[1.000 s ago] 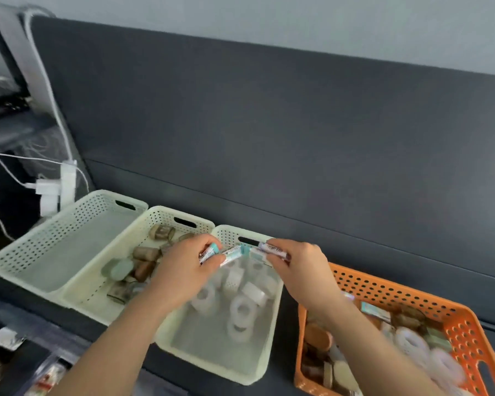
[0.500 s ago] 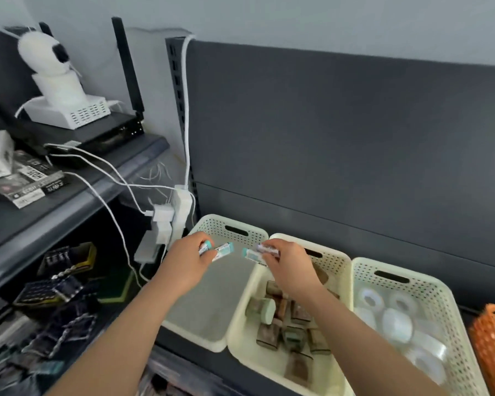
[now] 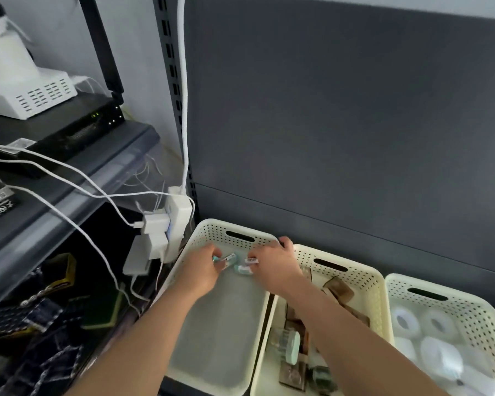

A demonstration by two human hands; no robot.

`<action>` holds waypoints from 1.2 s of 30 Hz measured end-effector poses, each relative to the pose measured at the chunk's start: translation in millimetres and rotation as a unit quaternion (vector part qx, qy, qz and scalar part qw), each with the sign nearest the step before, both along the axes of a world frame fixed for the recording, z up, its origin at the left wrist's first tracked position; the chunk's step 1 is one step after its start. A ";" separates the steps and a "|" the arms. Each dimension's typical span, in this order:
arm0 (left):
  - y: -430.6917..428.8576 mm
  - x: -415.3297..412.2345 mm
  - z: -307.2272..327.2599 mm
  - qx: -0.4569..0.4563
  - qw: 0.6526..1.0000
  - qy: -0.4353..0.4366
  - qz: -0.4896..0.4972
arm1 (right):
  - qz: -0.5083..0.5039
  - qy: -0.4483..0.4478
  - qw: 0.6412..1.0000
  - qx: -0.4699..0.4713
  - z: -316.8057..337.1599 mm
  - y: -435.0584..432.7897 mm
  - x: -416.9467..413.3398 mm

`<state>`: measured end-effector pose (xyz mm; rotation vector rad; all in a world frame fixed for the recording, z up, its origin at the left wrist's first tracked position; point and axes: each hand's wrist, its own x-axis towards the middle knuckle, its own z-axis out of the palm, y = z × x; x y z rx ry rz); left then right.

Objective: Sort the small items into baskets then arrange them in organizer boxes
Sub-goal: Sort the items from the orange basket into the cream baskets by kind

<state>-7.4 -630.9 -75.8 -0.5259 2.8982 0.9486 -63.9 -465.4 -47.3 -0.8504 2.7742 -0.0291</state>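
Fingers (image 3: 210,250) of left hand (image 3: 202,265) and right hand (image 3: 273,265) pinched on teal-capped tubes (image 3: 229,257) — in the leftmost cream basket (image 3: 209,231)

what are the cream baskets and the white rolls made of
Cream perforated baskets: moulded plastic, matte, judging by the even holes and rounded handle slots. White rolls in the rightmost basket: look like translucent tape, slightly glossy; blur leaves it open.

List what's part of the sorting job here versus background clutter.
Job: left hand and right hand, both gripping small tubes at the empty cream basket; middle basket of brown items; right basket of white rolls.
Clutter: power strip, white cables, router, white device, shelf.
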 end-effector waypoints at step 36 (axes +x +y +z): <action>491.6 40.9 81.1 0.023 0.897 0.096 -0.431 | -0.406 0.031 0.901 -0.148 65.3 535.8 159.7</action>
